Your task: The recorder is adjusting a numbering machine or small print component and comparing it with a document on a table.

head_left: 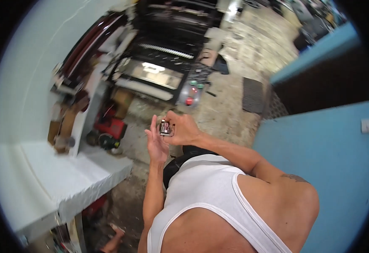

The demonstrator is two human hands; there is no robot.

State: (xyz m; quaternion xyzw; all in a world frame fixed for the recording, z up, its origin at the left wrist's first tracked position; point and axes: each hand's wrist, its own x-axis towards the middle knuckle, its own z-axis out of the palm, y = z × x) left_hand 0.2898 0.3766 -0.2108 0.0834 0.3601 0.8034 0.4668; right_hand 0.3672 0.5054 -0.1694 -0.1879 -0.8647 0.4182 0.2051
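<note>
My right hand (185, 129) grips a small dark cylinder with a printed label and silvery ends (164, 127), like a little bottle or can, between thumb and fingers in front of my body. Close along its left side is my left hand (156, 145), with fingers stretched upward and apart. Whether the left fingers touch the cylinder I cannot tell. Both forearms come in from below, in front of a white tank top (201, 181).
A white ledge (79, 175) runs along the left wall; a red power tool (110, 127) is beside it. Ahead stands a large black machine (163, 52), with a tray of red and green items (190, 93) near it. A blue door (319, 152) and grey mat (252, 95) lie right.
</note>
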